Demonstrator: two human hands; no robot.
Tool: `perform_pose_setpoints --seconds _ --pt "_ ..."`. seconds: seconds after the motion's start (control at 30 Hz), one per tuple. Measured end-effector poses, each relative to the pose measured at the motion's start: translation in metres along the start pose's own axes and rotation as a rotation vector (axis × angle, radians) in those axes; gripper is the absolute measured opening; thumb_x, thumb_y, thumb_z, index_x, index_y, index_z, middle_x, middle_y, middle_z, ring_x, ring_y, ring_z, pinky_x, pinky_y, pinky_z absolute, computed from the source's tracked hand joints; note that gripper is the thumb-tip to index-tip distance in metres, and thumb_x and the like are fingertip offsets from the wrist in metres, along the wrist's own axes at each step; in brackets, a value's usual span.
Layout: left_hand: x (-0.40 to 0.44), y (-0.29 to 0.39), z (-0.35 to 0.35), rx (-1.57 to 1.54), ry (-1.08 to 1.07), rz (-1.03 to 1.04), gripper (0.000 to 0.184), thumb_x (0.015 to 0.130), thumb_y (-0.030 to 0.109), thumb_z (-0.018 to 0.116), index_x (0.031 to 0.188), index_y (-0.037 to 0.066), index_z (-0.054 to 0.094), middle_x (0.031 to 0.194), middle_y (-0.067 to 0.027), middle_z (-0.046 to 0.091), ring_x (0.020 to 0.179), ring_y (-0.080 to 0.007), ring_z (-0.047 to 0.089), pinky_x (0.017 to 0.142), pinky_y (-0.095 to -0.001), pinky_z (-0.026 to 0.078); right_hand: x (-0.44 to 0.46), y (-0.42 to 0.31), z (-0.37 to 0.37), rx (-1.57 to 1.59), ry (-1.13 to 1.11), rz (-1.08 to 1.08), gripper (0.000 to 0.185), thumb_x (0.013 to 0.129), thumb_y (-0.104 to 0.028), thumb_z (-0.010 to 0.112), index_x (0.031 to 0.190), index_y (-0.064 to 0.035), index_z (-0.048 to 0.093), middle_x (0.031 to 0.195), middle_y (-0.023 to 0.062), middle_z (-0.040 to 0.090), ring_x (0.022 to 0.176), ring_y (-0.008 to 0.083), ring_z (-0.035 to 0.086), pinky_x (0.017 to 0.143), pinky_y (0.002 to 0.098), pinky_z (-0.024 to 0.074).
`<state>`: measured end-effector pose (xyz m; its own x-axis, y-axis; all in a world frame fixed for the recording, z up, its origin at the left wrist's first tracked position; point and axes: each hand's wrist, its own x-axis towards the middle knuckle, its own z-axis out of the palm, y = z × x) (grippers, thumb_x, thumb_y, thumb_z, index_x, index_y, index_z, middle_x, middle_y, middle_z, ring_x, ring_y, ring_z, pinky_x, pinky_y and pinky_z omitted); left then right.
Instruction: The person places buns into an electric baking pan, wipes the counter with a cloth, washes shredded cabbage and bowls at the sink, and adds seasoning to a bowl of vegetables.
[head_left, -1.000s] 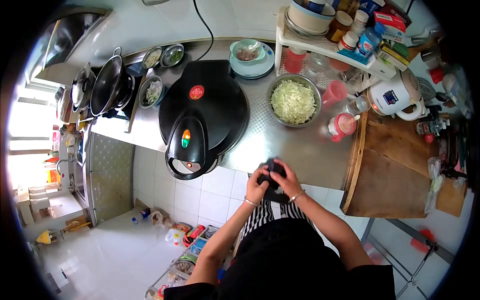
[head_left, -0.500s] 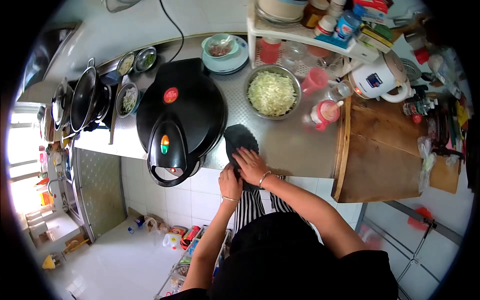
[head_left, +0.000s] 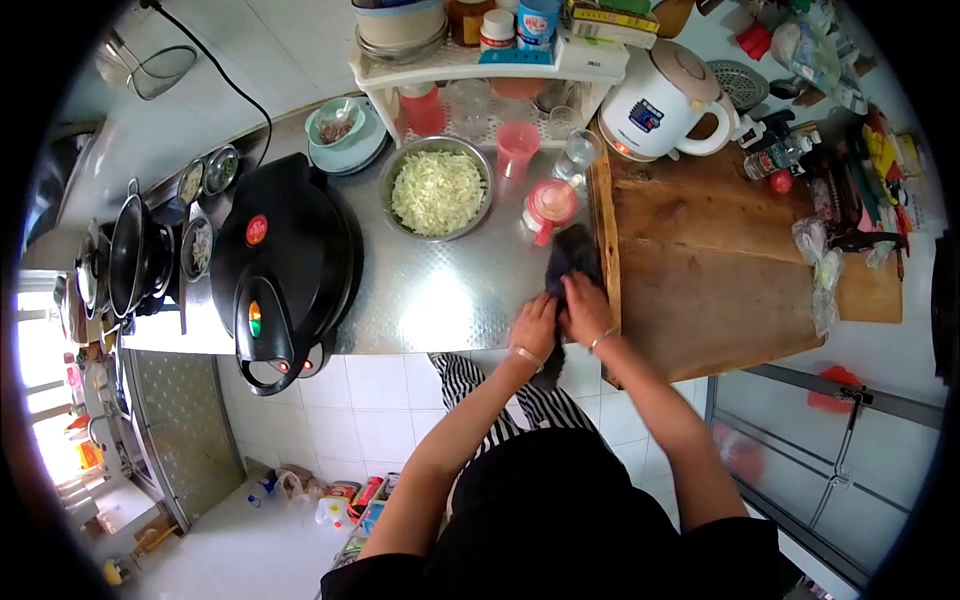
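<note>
Dark cloth (head_left: pixel 573 250) on metal counter (head_left: pixel 400 285)

A round, glossy griddle (head_left: pixel 285 230) stands left of a metal bowl (head_left: pixel 438 236) of shredded cabbage (head_left: pixel 437 193). The left hand (head_left: pixel 534 326) and right hand (head_left: pixel 588 312) touch the cloth; whether fingers grip, I cannot tell. It looks matte, rumpled, beside a grainy wooden board (head_left: pixel 710 220).

One dark cloth (head_left: pixel 575 252), under left hand (head_left: pixel 535 325) and right hand (head_left: pixel 586 310), front right corner of metal counter (head_left: pixel 400 275); one bowl (head_left: pixel 437 237), shredded greens (head_left: pixel 437 190), towards back edge.

No wording could be read: the red round badge (head_left: pixel 257 229) on the black domed appliance (head_left: pixel 290 265), centre-left, and the dark blue label (head_left: pixel 646 115) on the white kettle (head_left: pixel 672 125), upper right, seemed too small.
</note>
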<state>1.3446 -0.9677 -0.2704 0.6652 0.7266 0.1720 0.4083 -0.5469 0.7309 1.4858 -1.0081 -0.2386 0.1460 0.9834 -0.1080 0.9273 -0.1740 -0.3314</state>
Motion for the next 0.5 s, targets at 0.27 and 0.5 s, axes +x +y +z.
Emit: perform_pose_setpoints --seconds 0.27,0.5 --pt "0.011 0.017 0.016 0.029 -0.066 -0.138 0.033 0.068 0.001 0.057 0.100 -0.001 0.049 0.099 -0.0214 0.052 0.094 -0.0385 0.050 0.082 -0.0423 0.044 0.002 0.005 0.003 -0.169 -0.060 0.069 0.048 0.080 -0.009 0.050 0.126 0.0017 0.041 0.132 0.0226 0.040 0.119 0.0372 0.041 0.098 0.0399 0.0399" --pt "-0.107 0.004 -0.015 -0.144 -0.385 -0.328 0.024 0.070 0.017 0.063 0.092 0.007 0.062 0.088 -0.0173 0.062 0.084 -0.0360 0.060 0.074 -0.0440 0.048 -0.088 -0.037 0.028 0.392 -0.303 0.051 0.045 0.062 -0.012 0.068 0.106 -0.0104 0.057 0.105 0.0175 0.055 0.099 0.0342 0.054 0.082 0.0403 0.0471"
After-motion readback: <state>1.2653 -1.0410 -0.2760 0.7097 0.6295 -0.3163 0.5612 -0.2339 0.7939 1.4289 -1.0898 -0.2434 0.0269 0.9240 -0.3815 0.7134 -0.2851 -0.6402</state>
